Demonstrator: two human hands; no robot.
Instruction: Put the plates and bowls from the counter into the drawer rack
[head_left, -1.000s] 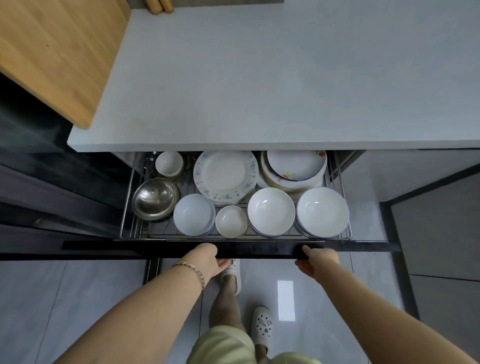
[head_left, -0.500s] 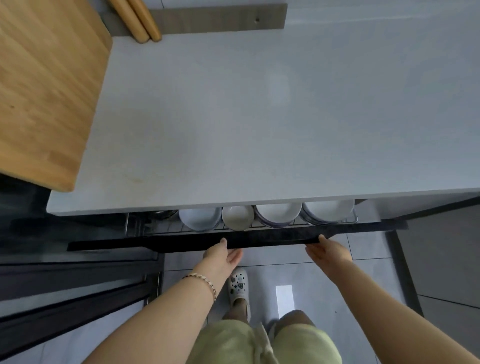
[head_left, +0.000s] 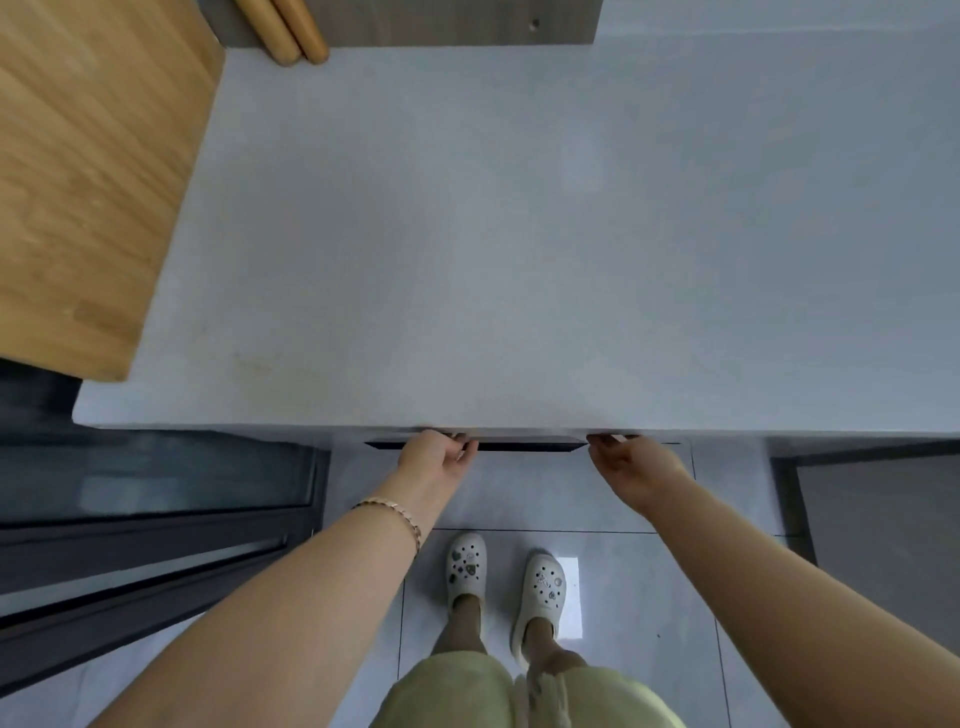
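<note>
Only a thin dark strip of the drawer front (head_left: 524, 446) shows under the edge of the grey counter (head_left: 519, 234). The rack with its plates and bowls is hidden beneath the counter. My left hand (head_left: 434, 460) presses its fingertips against the left part of that strip, holding nothing. My right hand (head_left: 631, 465) touches the strip further right, its fingertips tucked under the counter edge. No dishes stand on the counter top.
A wooden cutting board (head_left: 88, 171) covers the counter's left end. Two wooden rods (head_left: 291, 26) lie at the back. A dark cabinet front (head_left: 145, 478) is on the left. My feet in white clogs (head_left: 467, 571) stand on the tiled floor.
The drawer has slid in under the counter, from wide open with all dishes visible to almost shut. Both hands moved forward with the drawer front.
</note>
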